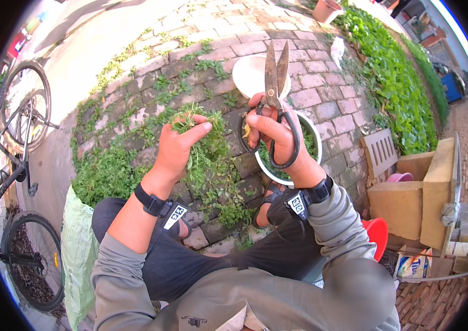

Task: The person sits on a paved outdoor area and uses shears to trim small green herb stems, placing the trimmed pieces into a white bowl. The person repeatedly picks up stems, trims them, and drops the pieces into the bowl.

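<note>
My left hand pinches a bunch of leafy green herbs, whose stems and leaves hang below the fingers. In my right hand is a pair of rusty scissors with black handles, blades pointing up and slightly parted. A small yellowish leaf shows by the right fingers. Beneath the right wrist stands a white-rimmed basin with cut greens inside. Loose greens lie on the bricks between my feet, and a larger heap sits to the left.
A white bowl or lid lies beyond the scissors. Left are a pale green sack and a bicycle. At right stand a masonry sink, a red basin and a plastic grate. A planted bed runs along the bricks.
</note>
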### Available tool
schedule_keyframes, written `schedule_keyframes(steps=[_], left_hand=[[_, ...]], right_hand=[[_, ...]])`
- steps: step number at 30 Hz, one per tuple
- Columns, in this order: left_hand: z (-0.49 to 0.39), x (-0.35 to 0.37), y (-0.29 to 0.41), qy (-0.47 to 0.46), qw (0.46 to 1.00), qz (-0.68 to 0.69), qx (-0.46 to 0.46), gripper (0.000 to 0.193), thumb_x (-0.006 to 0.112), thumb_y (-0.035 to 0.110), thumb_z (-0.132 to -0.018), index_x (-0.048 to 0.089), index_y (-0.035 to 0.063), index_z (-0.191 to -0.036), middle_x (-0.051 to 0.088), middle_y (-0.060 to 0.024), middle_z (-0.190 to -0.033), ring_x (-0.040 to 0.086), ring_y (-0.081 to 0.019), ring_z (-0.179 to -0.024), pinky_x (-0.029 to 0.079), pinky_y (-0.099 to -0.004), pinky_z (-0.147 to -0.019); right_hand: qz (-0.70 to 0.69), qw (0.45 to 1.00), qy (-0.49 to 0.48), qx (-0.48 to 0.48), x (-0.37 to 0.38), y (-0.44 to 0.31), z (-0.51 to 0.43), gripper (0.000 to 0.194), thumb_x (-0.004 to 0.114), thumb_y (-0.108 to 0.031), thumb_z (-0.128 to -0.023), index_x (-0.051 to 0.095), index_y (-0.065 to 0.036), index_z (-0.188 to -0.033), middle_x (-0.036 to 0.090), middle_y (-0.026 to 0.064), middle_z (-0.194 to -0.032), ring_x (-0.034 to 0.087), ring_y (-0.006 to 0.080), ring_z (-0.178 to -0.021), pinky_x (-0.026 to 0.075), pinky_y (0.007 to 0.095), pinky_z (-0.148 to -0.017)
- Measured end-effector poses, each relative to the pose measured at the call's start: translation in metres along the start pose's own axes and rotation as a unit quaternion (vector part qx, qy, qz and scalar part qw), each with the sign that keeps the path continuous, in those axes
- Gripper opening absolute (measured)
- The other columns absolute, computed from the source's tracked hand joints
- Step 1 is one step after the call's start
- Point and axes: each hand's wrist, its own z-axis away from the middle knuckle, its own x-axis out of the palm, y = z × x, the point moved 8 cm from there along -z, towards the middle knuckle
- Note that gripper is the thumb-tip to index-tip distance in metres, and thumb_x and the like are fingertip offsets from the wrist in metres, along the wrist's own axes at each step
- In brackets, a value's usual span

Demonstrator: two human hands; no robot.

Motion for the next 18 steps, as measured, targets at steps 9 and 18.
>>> schedule_keyframes(steps=[9,18], left_hand=[[0.000,0.004,0.001,-0.024,0.999,-0.029,0.008,0.021,0.080,0.018,-0.089,0.074,0.0031,-0.102,0.072,-0.0022,-0.097,0.064,-0.0134,-0.094,0.050,-0.0319,-0.089],[0.003,0.014,-0.002,-0.087,0.992,-0.093,0.020,0.020,0.080,0.017,-0.088,0.074,0.0019,-0.100,0.073,-0.0018,-0.093,0.065,-0.0104,-0.088,0.052,-0.0295,-0.083]], right_hand=[[0.198,0.975,0.056,-0.083,0.004,0.009,-0.001,0.044,0.077,-0.003,-0.089,0.054,-0.003,-0.127,0.070,0.0038,-0.100,0.061,0.0049,-0.083,0.051,0.0217,-0.074],[0.145,0.985,0.070,-0.066,0.008,0.013,-0.001,0.036,0.071,0.003,-0.090,0.055,-0.003,-0.122,0.066,0.0006,-0.090,0.061,0.0069,-0.078,0.049,0.0239,-0.069]])
